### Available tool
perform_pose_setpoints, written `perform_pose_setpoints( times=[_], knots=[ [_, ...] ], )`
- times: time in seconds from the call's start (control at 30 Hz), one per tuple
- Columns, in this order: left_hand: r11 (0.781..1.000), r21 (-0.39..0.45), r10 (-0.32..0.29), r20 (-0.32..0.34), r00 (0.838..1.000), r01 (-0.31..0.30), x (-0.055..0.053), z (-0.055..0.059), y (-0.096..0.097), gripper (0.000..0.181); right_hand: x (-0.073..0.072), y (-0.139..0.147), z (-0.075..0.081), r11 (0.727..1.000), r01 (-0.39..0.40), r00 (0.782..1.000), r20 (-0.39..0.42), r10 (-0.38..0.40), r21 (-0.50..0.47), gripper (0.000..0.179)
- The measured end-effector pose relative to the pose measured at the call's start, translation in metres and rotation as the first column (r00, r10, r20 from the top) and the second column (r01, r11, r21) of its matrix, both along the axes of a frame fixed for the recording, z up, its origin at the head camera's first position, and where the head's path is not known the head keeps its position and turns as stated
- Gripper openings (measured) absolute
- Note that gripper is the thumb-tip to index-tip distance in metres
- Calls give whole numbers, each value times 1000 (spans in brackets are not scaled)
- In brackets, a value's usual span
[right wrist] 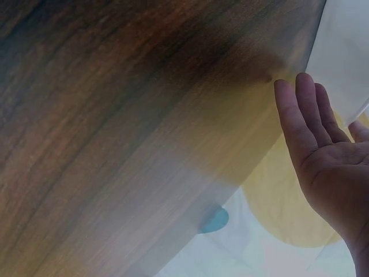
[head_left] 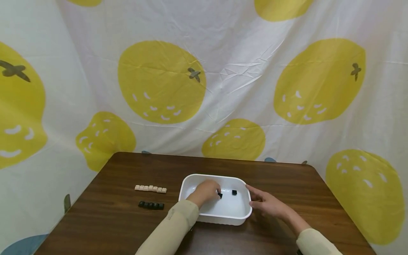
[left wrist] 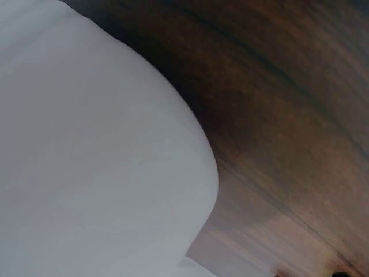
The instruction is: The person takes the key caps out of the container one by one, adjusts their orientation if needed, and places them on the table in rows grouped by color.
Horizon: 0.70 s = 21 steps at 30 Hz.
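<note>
My left hand (head_left: pixel 208 191) reaches down inside a white rectangular tray (head_left: pixel 223 215), its fingers pinching a small black keycap (head_left: pixel 220 195) near the tray floor. A second black keycap (head_left: pixel 234 192) lies to the right of it in the tray. My right hand (head_left: pixel 269 204) rests against the tray's right side, fingers extended along the outer wall and thumb near the rim. In the right wrist view the right hand (right wrist: pixel 326 144) shows straight fingers beside the white wall. The left wrist view has the tray's outside (left wrist: pixel 104 150) but no hand.
Left of the tray, a row of cream keycaps (head_left: pixel 150 188) sits behind a shorter row of black keycaps (head_left: pixel 151 205). All stand on a dark wooden table (head_left: pixel 105 219). A white curtain with yellow lemons (head_left: pixel 162 81) hangs behind the table's far edge.
</note>
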<state>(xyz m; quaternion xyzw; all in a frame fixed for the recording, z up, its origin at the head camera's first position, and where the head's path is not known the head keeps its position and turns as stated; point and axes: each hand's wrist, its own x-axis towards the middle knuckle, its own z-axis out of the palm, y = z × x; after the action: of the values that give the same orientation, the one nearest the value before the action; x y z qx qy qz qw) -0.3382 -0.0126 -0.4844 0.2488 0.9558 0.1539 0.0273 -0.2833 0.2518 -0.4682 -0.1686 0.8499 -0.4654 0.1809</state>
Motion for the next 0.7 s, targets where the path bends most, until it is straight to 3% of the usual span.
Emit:
perform_pose_setpoints(
  times=[0.3,0.47,0.7],
  knots=[
    [999,28,32,24,999,-32,0,0,-2,13,0,0,0,1000,-7,1000,-8,7,6,70],
    [990,139,18,17,1000,-20,-2,-3,-5,15,-1,1,-1,1000,-4,1000,-5,4,5,70],
    [953,302,16,47,999,-29,-7,-4,-8,18,-1,0,0,1000,-8,1000,-12,8,4,70]
  ],
)
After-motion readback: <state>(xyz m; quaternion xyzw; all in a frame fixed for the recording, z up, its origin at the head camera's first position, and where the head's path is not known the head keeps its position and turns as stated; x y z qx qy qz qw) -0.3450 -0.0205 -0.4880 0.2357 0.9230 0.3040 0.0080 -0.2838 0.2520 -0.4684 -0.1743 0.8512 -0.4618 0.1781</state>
